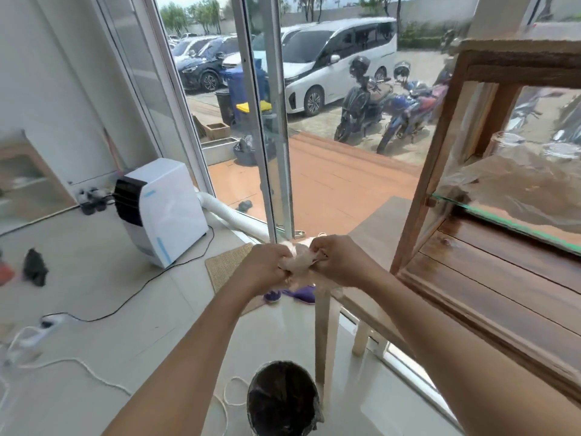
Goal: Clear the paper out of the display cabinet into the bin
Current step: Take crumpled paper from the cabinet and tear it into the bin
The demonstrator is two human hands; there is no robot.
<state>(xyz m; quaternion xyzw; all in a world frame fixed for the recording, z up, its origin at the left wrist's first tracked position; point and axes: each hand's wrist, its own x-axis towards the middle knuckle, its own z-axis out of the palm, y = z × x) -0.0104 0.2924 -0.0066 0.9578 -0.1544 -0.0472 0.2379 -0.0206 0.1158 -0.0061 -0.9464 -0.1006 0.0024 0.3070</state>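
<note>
Both of my hands grip one crumpled wad of pale paper (298, 261) in mid-air, left of the cabinet. My left hand (267, 265) pinches its left side and my right hand (338, 259) pinches its right side. The wooden display cabinet (446, 146) stands open at the right on a light wooden table (374, 228). More crinkled translucent paper (515, 180) lies on its glass shelf (503, 220). A round bin (283, 401) with a dark liner sits on the floor directly below my hands.
A white portable air cooler (163, 212) with a hose stands at the left by the window. Cables and a power strip (37, 335) trail over the tiled floor. Purple shoes (295, 294) and a woven mat (226, 265) lie near the table leg.
</note>
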